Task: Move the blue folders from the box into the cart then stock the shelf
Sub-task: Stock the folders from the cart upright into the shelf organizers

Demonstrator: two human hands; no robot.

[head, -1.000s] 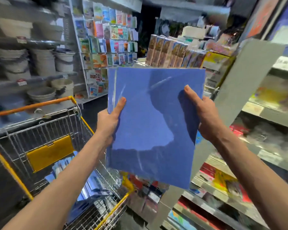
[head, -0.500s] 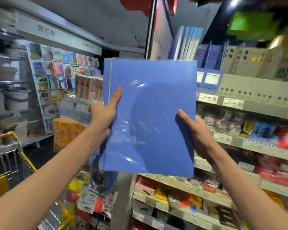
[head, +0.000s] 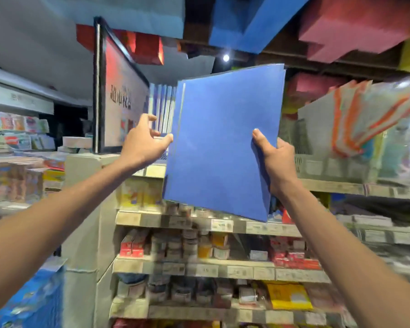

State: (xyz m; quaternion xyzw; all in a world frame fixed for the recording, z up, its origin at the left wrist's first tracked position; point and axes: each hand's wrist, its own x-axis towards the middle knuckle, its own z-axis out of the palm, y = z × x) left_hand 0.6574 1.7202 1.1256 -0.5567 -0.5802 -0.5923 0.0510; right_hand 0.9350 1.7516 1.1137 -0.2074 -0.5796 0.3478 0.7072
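Raised higher toward shelf (head: 223, 224), blue folders (head: 223, 147) gripped by right hand (head: 273, 159), left hand (head: 143, 140) loosened at edge

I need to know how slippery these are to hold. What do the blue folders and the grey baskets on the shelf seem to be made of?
Blue folders: probably thin plastic or coated card, smooth with a dull sheen; flat, thin-edged sheets, gripped by the right hand. Grey baskets: likely moulded plastic, matte, with slotted walls; blur leaves it open.
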